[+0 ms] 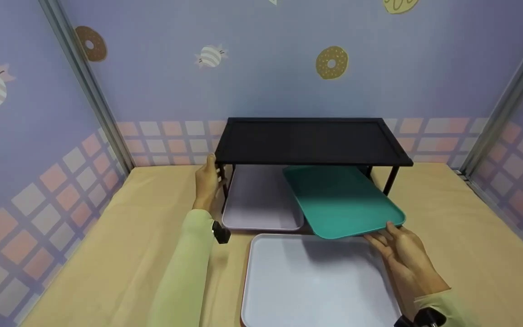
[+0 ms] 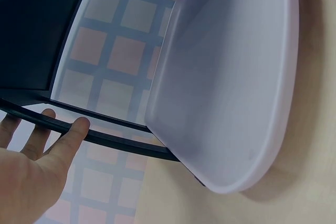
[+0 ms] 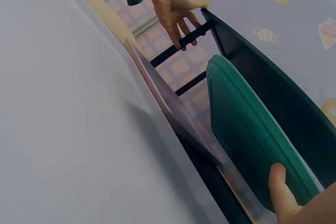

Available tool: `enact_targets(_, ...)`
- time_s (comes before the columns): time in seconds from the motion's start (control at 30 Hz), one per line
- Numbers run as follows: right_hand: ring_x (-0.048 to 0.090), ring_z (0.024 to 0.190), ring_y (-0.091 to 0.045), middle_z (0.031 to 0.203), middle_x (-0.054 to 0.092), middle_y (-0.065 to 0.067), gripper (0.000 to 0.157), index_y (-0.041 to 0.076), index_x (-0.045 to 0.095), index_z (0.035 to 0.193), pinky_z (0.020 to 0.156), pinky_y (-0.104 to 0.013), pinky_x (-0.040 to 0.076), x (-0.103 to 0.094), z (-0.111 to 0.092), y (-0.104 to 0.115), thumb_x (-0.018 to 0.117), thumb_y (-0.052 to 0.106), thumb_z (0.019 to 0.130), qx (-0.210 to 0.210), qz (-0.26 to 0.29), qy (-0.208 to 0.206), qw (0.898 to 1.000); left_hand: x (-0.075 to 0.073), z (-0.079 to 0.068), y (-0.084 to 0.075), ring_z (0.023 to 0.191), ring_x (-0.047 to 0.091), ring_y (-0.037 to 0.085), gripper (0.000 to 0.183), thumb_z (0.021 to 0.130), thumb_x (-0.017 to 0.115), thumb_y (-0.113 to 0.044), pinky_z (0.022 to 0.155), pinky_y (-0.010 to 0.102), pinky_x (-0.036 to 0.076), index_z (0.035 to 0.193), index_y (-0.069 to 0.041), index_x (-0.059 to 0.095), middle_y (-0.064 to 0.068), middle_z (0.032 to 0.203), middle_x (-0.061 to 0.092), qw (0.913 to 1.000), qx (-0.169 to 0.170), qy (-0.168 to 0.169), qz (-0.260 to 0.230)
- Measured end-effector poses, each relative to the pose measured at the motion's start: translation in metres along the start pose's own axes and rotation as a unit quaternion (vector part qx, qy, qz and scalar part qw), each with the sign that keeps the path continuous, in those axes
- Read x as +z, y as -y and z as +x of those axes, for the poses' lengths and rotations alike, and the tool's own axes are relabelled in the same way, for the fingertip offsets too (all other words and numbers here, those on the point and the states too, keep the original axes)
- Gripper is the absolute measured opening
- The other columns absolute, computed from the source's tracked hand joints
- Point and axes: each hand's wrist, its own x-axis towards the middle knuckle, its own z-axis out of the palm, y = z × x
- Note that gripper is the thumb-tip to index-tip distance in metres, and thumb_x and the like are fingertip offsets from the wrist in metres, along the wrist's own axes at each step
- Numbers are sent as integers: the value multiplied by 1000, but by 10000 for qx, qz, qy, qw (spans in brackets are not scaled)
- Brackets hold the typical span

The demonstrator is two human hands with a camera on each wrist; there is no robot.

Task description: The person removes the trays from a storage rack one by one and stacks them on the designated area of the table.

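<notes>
A black rack (image 1: 311,141) stands against the back wall. My left hand (image 1: 207,179) grips its front left corner, thumb at the top edge and fingers at the leg (image 2: 123,142). With my right hand (image 1: 404,254) I hold a green tray (image 1: 341,202) by its near right corner, thumb (image 3: 278,182) on one face and fingers beneath. The green tray slants under the rack top, its near end jutting out in front, raised above the pale lilac tray (image 1: 261,200). That lilac tray lies on the left under the rack. The green tray's far end is hidden.
A large white tray (image 1: 316,281) lies in front of the rack, an orange edge (image 1: 243,295) showing beneath it. The table (image 1: 130,254) has a pale yellow top. Patterned walls (image 1: 266,81) with metal corner posts (image 1: 89,91) enclose it.
</notes>
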Motion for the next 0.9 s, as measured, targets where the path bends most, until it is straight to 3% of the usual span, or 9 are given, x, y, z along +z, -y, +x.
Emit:
enact_targets(0.13,35,148,-25,170,6,-16,58,11,-10,163,117,-36,38,-3,-3,2,20,23,114,-15,-28,70,10000,0,0,0,125,58,36,57,109,39,-43,103,50,52,139,2,59,21,139,58,10000,-17,40,-42)
enact_targets(0.3,61,124,-7,169,10,-14,61,10,-8,163,118,-36,37,-5,-7,4,24,26,114,5,2,85,10000,0,0,-1,115,59,31,57,109,40,-44,100,47,53,132,3,62,21,134,59,10000,-41,-18,-55)
enact_targets(0.43,62,120,-4,161,26,-11,62,7,-8,163,119,-38,35,-8,-10,4,24,27,114,-67,-190,169,9997,1,-1,0,110,60,28,57,108,40,-45,97,45,53,129,3,63,19,131,60,10000,-54,-75,-37)
enact_targets(0.57,61,117,-3,137,52,4,62,4,-4,163,117,-36,39,-10,-13,5,25,28,114,-79,-358,135,9992,0,-2,0,122,60,33,59,108,41,-46,101,47,53,135,2,62,19,136,60,10000,-28,-34,-12)
enact_targets(0.67,61,114,0,150,44,-11,62,3,-5,162,117,-35,38,-14,-14,5,23,29,114,-100,-595,141,9981,0,-2,-1,128,57,38,60,108,41,-45,102,48,53,139,3,59,21,141,58,10000,-18,-14,-48)
enact_targets(0.8,59,122,0,168,2,-21,64,2,-10,161,118,-34,37,-20,-15,6,21,32,114,-98,-871,137,9961,0,-3,-1,129,56,39,60,108,42,-45,102,49,53,139,3,59,21,141,58,10000,-16,-32,-91)
enact_targets(0.9,58,122,-1,168,2,-20,65,1,-11,160,115,-31,41,-24,-17,7,21,33,114,-66,-962,79,9953,0,-3,0,129,57,39,60,107,42,-47,102,48,53,138,2,59,20,140,58,10000,0,-50,-64)
